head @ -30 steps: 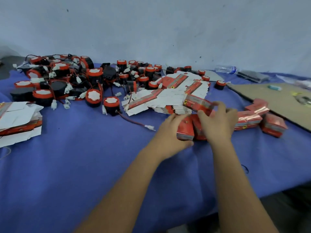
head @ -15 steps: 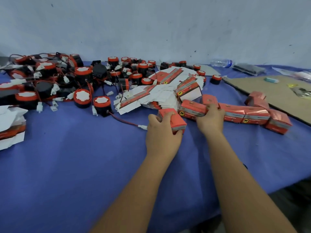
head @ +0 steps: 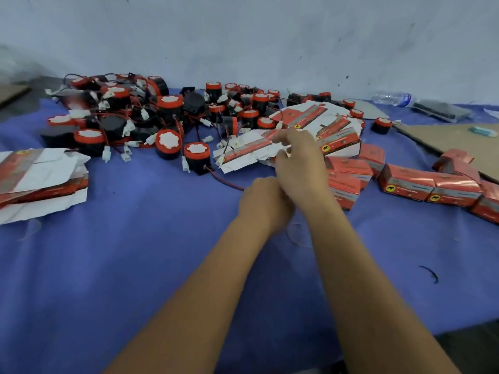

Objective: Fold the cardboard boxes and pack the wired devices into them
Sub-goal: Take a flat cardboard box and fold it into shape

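A heap of wired devices (head: 167, 114), black cylinders with red tops and white plugs, covers the far left of the blue table (head: 135, 265). One device (head: 196, 155) stands nearest, and its red wire runs toward my left hand (head: 263, 203). That hand lies knuckles up, its fingers hidden behind my right wrist. My right hand (head: 298, 166) reaches over it and pinches a flat box blank (head: 248, 149) from the loose pile of blanks (head: 310, 116). Folded red boxes (head: 405, 182) lie in a row to the right, the closest one (head: 347, 188) just beside my right wrist.
A second stack of flat blanks (head: 40, 176) lies at the left edge. A brown cardboard sheet (head: 453, 141), a water bottle (head: 391, 98) and a dark flat pack (head: 440, 110) sit at the far right. The table edge drops off at the lower right.
My left hand has let go of the folded box, which now lies with the others on the right. My right hand left the boxes and moved left onto the flat blanks.
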`<move>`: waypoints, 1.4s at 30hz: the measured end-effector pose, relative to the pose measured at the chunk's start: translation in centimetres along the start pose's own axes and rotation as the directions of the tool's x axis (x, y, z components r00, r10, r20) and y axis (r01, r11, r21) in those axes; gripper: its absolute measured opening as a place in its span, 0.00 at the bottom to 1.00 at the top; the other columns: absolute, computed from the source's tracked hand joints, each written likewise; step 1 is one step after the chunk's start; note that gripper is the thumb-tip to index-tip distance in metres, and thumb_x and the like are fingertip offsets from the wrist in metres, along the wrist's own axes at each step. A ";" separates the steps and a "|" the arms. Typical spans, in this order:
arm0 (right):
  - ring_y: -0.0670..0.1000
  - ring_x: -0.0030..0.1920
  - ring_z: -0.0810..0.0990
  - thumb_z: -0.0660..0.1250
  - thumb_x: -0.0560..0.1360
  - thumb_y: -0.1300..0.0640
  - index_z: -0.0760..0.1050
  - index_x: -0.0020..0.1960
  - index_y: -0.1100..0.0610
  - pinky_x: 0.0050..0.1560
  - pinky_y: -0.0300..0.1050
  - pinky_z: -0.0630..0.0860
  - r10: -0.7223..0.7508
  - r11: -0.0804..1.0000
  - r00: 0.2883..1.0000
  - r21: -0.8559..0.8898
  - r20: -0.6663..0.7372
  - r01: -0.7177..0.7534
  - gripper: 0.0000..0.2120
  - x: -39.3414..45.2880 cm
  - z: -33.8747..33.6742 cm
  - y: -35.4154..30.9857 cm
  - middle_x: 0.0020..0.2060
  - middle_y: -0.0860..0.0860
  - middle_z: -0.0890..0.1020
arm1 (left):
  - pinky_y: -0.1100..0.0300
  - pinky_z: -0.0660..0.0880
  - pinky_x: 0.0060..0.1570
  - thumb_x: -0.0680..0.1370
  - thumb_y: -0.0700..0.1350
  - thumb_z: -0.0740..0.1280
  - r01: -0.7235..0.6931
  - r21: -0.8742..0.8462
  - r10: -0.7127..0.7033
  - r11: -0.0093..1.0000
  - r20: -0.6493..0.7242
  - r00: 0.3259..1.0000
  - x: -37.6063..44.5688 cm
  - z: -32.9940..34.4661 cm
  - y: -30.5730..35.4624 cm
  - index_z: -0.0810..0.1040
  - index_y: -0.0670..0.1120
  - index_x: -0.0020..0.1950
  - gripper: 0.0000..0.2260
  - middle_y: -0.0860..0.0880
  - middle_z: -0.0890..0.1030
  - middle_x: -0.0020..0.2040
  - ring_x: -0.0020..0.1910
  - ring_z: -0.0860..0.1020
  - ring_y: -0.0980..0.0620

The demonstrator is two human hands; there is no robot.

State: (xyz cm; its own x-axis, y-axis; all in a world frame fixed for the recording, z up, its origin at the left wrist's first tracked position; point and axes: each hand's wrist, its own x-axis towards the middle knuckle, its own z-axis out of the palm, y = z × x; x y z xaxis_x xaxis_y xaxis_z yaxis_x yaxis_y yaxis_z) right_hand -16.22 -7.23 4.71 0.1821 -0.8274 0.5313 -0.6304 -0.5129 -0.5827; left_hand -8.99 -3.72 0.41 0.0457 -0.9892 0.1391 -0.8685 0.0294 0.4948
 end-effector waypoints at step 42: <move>0.43 0.63 0.72 0.59 0.63 0.63 0.66 0.63 0.48 0.62 0.43 0.74 -0.049 0.681 0.973 0.720 0.227 -0.134 0.29 -3.2 7.5 -4.8 0.61 0.44 0.72 | 0.74 0.70 0.57 0.82 0.54 0.62 -0.391 -0.770 -0.243 0.503 -0.561 0.791 -3.0 -6.9 -10.9 0.62 0.62 0.75 0.21 0.66 0.67 0.68 0.64 0.68 0.74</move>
State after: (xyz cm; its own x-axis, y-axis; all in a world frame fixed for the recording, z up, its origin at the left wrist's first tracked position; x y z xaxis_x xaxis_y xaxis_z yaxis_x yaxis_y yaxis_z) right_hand -8.11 -3.79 1.22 0.3796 -0.8315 0.4056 0.0900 -0.4031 -0.9107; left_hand 3.71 -0.04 0.54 0.5241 -0.7096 0.4709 -0.0748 0.5124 0.8555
